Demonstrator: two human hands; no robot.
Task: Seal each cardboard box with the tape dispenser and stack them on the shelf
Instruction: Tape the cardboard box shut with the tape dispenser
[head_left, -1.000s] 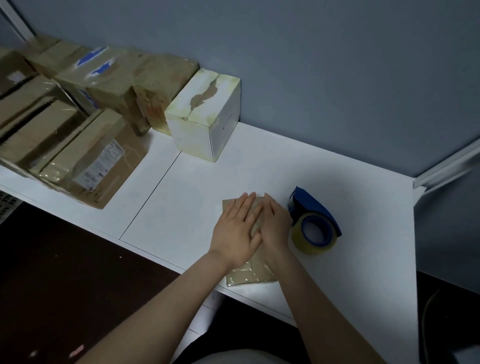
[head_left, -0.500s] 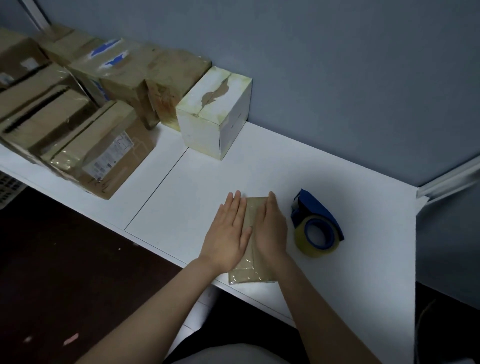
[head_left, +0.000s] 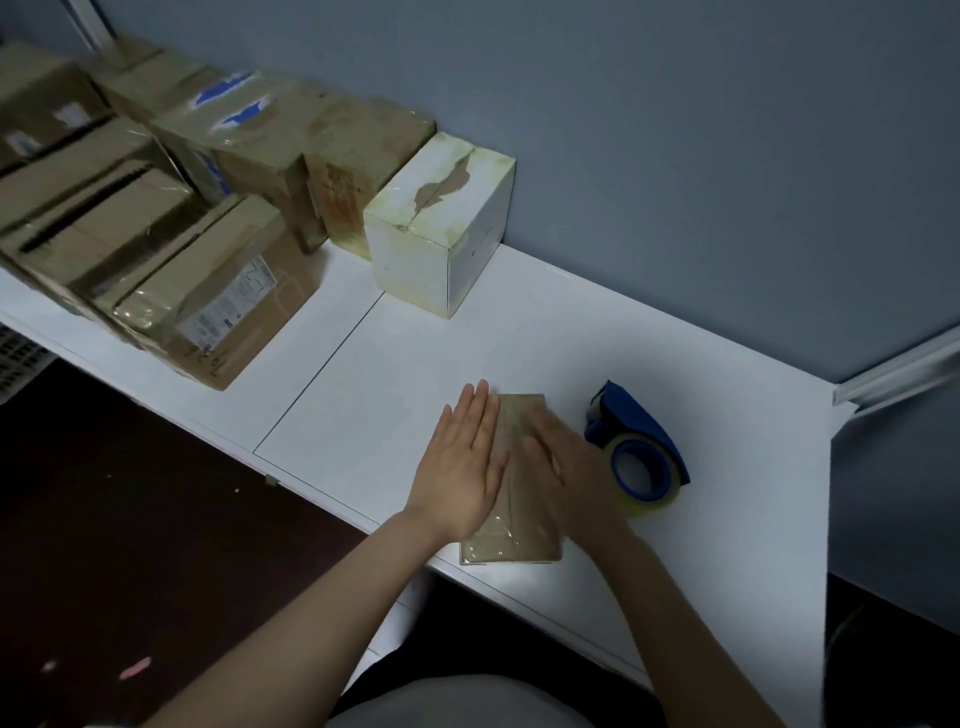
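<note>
**Pressing the tape down on a small parcel.** Nearest the viewer, a small cardboard box (head_left: 511, 540) lies flat at the front edge of the white desk (head_left: 519, 343). Its glossy top and near end show a clear film of tape.

The left hand (head_left: 462, 467) rests palm-down on the left part of the lid, fingers straight and together, their tips reaching past the far-left corner. The right hand (head_left: 566, 467) lies on the right part of the lid. It is blurred, yet its fingers read as extended rather than curled, and neither hand grips anything.

Just beside the box, on its right, the blue tape dispenser (head_left: 636, 452) sits on the desk with its roll facing the viewer, and no hand touches it.

Judged step: smoothing the strip so that it bonds. To do this well:
- The palms should sweep from the centre seam outward to the edges, driving out air.
- One hand should steady the box so that it does not slide off the near edge.
- The tape ends should then be pressed down over the end faces.

Farther back, a white box (head_left: 441, 228) with a torn top stands against the grey wall. To its left, brown boxes (head_left: 223, 291) crowd the same surface, where this one probably belongs once sealed.
</note>
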